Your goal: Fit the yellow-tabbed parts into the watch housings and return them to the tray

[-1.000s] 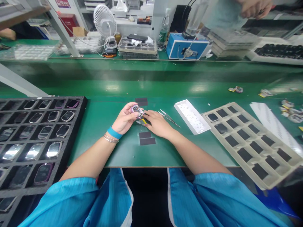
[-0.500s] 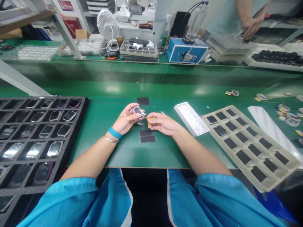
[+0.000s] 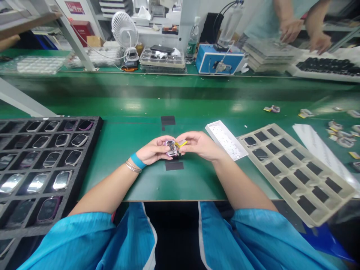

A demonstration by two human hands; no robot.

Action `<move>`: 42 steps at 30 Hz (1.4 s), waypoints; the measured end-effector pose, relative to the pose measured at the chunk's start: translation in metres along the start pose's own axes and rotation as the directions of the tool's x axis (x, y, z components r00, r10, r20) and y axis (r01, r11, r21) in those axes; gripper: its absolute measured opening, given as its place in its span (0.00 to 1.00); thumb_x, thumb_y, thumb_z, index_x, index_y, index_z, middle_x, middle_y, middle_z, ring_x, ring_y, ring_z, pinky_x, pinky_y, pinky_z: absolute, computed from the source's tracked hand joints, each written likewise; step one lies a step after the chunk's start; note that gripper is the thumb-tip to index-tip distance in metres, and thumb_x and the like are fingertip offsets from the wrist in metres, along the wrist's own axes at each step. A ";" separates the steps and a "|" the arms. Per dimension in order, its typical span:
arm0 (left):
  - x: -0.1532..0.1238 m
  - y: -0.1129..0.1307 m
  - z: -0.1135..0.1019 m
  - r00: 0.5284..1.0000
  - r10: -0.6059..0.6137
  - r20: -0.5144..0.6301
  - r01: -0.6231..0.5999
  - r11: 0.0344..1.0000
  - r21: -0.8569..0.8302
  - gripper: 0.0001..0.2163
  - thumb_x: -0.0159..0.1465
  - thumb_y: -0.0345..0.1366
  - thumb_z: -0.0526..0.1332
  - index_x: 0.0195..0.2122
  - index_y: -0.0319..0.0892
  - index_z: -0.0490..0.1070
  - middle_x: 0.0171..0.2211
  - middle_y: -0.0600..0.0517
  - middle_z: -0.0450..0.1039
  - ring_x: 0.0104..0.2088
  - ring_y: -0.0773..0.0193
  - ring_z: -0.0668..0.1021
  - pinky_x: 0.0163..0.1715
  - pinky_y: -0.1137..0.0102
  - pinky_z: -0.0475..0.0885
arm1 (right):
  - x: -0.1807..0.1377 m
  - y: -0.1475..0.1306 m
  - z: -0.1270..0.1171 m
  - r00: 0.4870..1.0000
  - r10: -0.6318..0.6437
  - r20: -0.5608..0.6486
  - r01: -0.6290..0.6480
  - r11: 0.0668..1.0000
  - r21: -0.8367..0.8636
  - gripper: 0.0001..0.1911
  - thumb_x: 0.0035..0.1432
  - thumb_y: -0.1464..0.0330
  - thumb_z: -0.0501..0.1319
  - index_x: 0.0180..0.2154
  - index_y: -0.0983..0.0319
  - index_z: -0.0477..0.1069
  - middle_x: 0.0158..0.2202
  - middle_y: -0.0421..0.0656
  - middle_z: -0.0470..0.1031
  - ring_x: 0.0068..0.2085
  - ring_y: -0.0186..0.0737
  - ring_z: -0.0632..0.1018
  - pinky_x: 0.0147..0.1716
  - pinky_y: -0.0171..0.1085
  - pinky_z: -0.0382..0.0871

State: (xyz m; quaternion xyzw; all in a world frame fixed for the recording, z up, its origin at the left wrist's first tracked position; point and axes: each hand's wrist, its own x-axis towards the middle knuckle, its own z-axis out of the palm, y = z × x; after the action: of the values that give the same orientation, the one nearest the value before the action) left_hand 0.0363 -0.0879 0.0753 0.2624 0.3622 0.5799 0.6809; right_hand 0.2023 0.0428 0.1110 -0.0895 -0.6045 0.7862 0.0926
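Green matted surface (image 3: 123,150), near centre: the left hand (image 3: 153,150) clamps a small purple-rimmed watch case (image 3: 171,148). The right hand (image 3: 201,144) pinches a thin yellow strip (image 3: 181,143) touching it. Keeping the case level and the pinch light would likely serve best.

Foam tray (image 3: 95,129) L of held part (image 3: 171,148); box (image 3: 225,139), cell tray (image 3: 323,219) R.

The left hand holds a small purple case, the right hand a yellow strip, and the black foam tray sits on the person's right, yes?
No: the head view shows the black foam tray on the person's left. The left hand does hold the small purple case, the right hand the yellow strip.
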 end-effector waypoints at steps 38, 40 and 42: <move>0.009 -0.004 0.004 0.947 -0.075 -0.313 0.079 0.997 0.000 0.11 0.54 0.26 0.65 0.40 0.34 0.75 0.35 0.42 0.79 0.35 0.58 0.80 0.43 0.57 0.76 | -0.016 0.056 0.014 0.946 -0.236 -0.222 -0.129 0.355 -0.926 0.04 0.52 0.76 0.67 0.29 0.62 0.76 0.39 0.44 0.73 0.39 0.41 0.74 0.46 0.44 0.70; 0.009 -0.004 0.006 0.943 -0.074 -0.323 0.080 0.997 0.003 0.11 0.55 0.25 0.64 0.40 0.34 0.75 0.34 0.42 0.79 0.35 0.59 0.80 0.44 0.56 0.76 | -0.013 0.056 0.012 0.942 -0.237 -0.238 -0.130 0.396 -0.909 0.04 0.51 0.76 0.67 0.28 0.62 0.76 0.39 0.44 0.72 0.39 0.40 0.74 0.46 0.43 0.70; 0.008 -0.003 0.008 0.941 -0.076 -0.331 0.083 0.997 0.008 0.10 0.56 0.25 0.64 0.40 0.34 0.75 0.34 0.42 0.79 0.35 0.59 0.80 0.45 0.56 0.75 | -0.010 0.056 0.010 0.941 -0.217 -0.259 -0.152 0.411 -0.899 0.05 0.52 0.76 0.67 0.27 0.62 0.76 0.39 0.44 0.71 0.40 0.41 0.74 0.47 0.43 0.70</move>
State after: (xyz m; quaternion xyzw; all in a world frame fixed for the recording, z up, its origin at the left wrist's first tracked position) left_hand 0.0454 -0.0802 0.0764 0.1543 0.4878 0.5837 0.6305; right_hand 0.2076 0.0164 0.0600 -0.2458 -0.9095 0.3019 0.1459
